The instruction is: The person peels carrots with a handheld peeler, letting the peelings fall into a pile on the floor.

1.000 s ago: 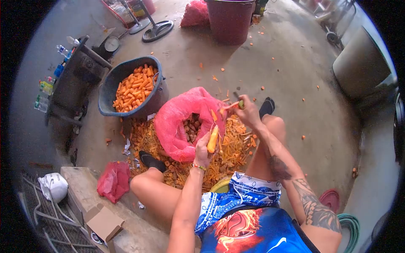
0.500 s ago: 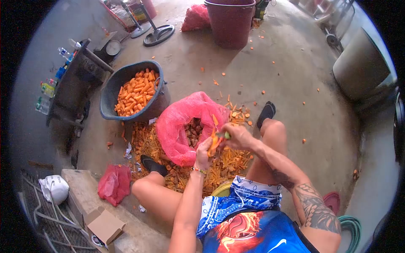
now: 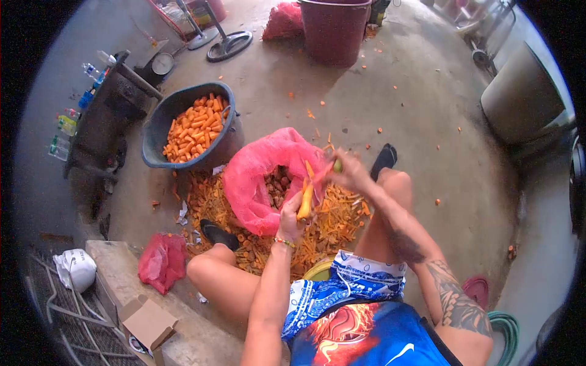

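My left hand (image 3: pixel 291 221) is closed round the lower part of a carrot (image 3: pixel 306 204), which points up and away from me. A thin orange strip (image 3: pixel 309 169) shows at its upper end. To the right, my right hand (image 3: pixel 350 172) grips a green-handled peeler (image 3: pixel 337 165); its blade is smeared by motion, and it is apart from the carrot. Under and beyond my hands stands a pink mesh sack (image 3: pixel 249 177) with its mouth rolled open and brownish roots (image 3: pixel 278 186) inside. Orange peelings (image 3: pixel 332 222) cover the floor around the sack.
A grey-blue tub (image 3: pixel 154 134) of peeled carrots (image 3: pixel 196 127) stands at the left. Behind is a dark red bin (image 3: pixel 337 33). A yellow-rimmed basin (image 3: pixel 318 271) sits between my legs. A pink bag (image 3: pixel 162 262) and an open cardboard box (image 3: pixel 148 322) lie at lower left.
My right hand has moved up and to the right with the peeler, away from the carrot. The left hand keeps its hold, with the carrot now more upright.
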A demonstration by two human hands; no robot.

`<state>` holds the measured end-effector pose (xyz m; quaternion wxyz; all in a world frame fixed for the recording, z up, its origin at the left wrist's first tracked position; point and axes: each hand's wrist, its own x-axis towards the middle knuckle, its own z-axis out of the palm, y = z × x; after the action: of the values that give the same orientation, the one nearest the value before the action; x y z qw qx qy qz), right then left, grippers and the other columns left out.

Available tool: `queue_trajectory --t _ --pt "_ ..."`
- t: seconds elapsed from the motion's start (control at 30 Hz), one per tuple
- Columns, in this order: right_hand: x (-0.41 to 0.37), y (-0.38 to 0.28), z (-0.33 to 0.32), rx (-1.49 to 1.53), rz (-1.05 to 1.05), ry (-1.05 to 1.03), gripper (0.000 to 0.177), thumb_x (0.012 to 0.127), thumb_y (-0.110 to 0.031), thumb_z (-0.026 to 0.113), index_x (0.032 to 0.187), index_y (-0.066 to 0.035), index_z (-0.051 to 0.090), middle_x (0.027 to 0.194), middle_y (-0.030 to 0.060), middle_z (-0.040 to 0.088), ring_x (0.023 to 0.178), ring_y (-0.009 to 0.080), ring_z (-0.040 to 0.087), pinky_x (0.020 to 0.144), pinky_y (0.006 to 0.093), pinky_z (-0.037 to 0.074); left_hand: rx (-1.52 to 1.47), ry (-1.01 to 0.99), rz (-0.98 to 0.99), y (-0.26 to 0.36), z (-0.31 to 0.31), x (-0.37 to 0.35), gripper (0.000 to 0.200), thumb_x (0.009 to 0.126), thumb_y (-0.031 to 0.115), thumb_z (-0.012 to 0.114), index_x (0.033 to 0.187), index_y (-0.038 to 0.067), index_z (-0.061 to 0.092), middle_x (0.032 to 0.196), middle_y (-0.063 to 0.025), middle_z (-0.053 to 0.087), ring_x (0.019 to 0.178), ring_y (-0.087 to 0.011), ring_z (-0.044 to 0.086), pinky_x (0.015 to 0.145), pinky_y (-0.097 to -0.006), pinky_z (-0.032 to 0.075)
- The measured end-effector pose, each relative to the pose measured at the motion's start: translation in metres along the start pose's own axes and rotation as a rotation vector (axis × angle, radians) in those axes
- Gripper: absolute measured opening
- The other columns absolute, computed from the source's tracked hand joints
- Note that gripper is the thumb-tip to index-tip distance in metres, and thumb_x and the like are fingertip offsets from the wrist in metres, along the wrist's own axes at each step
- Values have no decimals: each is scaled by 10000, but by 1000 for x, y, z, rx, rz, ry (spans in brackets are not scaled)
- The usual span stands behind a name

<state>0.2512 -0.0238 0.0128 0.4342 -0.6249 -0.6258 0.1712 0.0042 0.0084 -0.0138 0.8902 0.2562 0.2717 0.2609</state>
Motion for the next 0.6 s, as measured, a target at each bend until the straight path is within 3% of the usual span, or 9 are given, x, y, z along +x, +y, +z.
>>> queue_trajectory --t 0.07,0.13,0.2,0.23,0.33,0.4,0.53,0.6 --pt "-22 -18 16 -28 -68 -281 469 808 -231 846 1180 -84 600 994 166 693 951 319 702 827 420 537 88 51 28 6 14 -3 423 1051 326 509 1321 7 576 966 -46 672 646 -115 601 558 -255 494" --pt "-18 -18 15 -84 65 -265 444 815 -226 842 1156 -64 608 995 178 692 945 324 703 812 420 542 109 3 -19 6 5 -5 406 1050 318 508 1295 4 584 929 -53 668 656 -127 614 561 -253 495" --pt "4 -18 -8 59 347 -41 455 820 -227 838 1161 -44 598 1005 183 694 943 310 710 807 412 547 60 -17 -28 9 14 -10 401 1048 305 505 1301 5 588 923 -47 671 661 -122 616 564 -250 493" --pt "10 -10 -8 -17 404 108 433 813 -209 839 1138 -42 607 1020 186 696 953 299 709 812 399 547 21 -58 -11 11 16 -10 394 1051 307 500 1290 8 597 903 -44 668 662 -122 615 576 -262 501" --pt "-10 -8 13 137 -82 -133 415 797 -181 843 1122 -47 622 1028 173 700 979 287 705 831 394 546 93 -47 -2 22 18 -5 377 1051 301 495 1272 16 604 905 -44 666 659 -123 615 559 -272 503" --pt "-25 -27 13 -45 1 -314 401 796 -147 830 1138 -78 633 1016 157 695 1014 287 696 848 382 542 134 -34 -5 23 18 -3 366 1051 298 491 1260 21 609 906 -44 665 657 -123 615 547 -278 504" --pt "8 -2 -4 -33 391 119 363 817 -188 826 1063 -53 596 948 166 697 888 281 724 736 397 548 80 29 -23 9 14 -6 351 1052 302 487 1226 27 619 863 -41 659 644 -126 610 521 -267 492" --pt "4 -8 -1 -2 123 -16 408 804 -215 846 1077 -49 591 957 171 696 899 304 721 737 395 546 -19 -65 -24 1 -7 3 356 1054 310 483 1223 28 619 834 -38 650 628 -125 601 503 -256 475"
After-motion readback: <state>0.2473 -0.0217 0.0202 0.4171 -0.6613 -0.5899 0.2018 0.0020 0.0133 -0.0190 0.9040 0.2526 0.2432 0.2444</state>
